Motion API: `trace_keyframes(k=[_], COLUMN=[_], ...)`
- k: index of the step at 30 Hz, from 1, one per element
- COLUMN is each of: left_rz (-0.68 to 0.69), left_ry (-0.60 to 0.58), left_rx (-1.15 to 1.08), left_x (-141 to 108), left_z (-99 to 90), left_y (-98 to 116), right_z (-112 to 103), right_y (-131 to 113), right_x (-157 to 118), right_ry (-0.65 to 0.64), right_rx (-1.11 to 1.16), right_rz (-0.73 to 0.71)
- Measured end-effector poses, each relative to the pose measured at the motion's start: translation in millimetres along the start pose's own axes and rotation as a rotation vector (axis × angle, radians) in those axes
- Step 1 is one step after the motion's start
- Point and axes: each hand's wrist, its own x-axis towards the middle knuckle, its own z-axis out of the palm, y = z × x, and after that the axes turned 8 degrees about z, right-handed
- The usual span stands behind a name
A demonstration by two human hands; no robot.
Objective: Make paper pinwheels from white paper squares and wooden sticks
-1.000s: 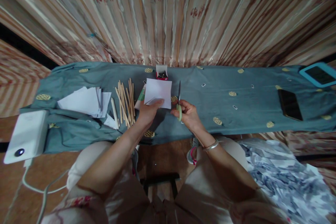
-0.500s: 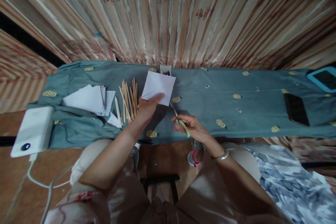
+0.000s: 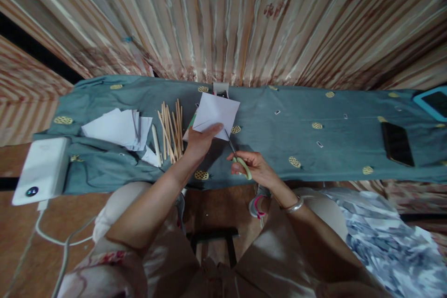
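A white square of paper [image 3: 218,111] is pinched in my left hand [image 3: 202,139], thumb on top and the other fingers hidden beneath. Thin lines show on the paper near the thumb. My right hand [image 3: 253,166] is closed around the green handles of a pair of scissors [image 3: 247,169]. The blades point up and to the left, with their tips at the paper's lower edge. Whether the blades are apart cannot be made out. Left of my left hand lie several thin wooden sticks [image 3: 171,128] and a whitish pen-like stick [image 3: 155,142].
A stack of white paper [image 3: 111,128] lies on the left of the green cloth [image 3: 279,139]. A white power bank [image 3: 44,167] with a cable sits at the left end. A dark phone [image 3: 397,144] and a blue-framed device [image 3: 435,102] lie at the right. A curtain [image 3: 244,28] hangs behind.
The paper has shifted slightly to the right and turned a little in my left hand. The scissor tips now meet its lower edge. A greenish edge shows at its left.
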Motion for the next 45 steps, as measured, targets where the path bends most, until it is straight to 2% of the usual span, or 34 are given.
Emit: trace_keyframes(k=[17, 26, 33, 45], left_rz=[-0.002, -0.018, -0.080, -0.082], left_ry=[0.022, 0.007, 0.004, -0.043], left_rx=[-0.004, 0.002, 0.029, 0.039], left_x=[-1.3, -1.8, 0.1, 0.7], left_z=[0.0, 1.0, -1.0, -2.2], left_y=[-0.6, 0.3, 0.8, 0.0], right_z=[1.3, 2.9, 0.7, 2.2], right_y=[-3.7, -2.8, -0.7, -0.3], right_x=[0.7, 1.9, 2.3, 3.3], right_ry=[0.003, 0.030, 0.025, 0.042], right_rx=[0.005, 0.042, 0.000, 0.055], right_rz=[0.012, 0.024, 0.007, 0.024])
